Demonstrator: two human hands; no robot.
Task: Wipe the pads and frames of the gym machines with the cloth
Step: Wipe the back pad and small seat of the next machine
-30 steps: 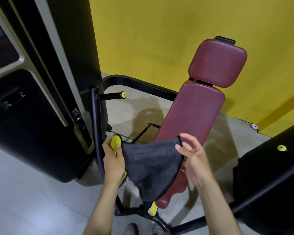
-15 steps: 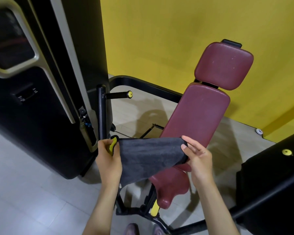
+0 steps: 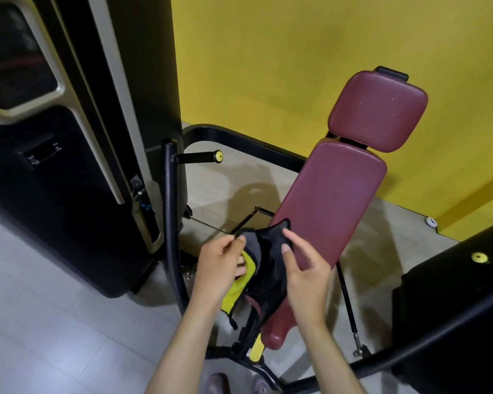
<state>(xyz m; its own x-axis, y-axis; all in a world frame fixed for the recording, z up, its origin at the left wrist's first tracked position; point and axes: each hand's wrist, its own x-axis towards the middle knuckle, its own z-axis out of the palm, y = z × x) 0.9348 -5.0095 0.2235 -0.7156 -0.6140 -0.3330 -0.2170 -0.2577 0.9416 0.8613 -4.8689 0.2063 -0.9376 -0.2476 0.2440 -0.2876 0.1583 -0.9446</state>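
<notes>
Bunching the cloth (image 3: 268, 263) between both hands, the person stands at the near end of a seated gym machine; the head view is the only one. The left hand (image 3: 217, 268) pinches a grey fold near the top with thumb and forefinger, its lower fingers curled against the cloth's yellow side. The right hand (image 3: 305, 271) nips the dark upper corner between thumb and forefinger, the other fingers loose. The cloth hangs in the air just in front of the lower back pad (image 3: 330, 194). Held this way, it is probably being gathered into a handier wad before wiping. Whether its far corner brushes the pad I cannot tell.

The head pad (image 3: 379, 109), farther off, shows pale specks, so it likely wants cleaning. The cloth and the right wrist hide much of the seat pad (image 3: 276, 331), and only part of the yellow lever (image 3: 257, 348) under it shows. The black frame post (image 3: 170, 217) rises just left of the hands. The weight-stack housing (image 3: 69, 194) on the left and a second machine (image 3: 453, 285) on the right are cut off by the picture's edges. The fingertips are blurred.
</notes>
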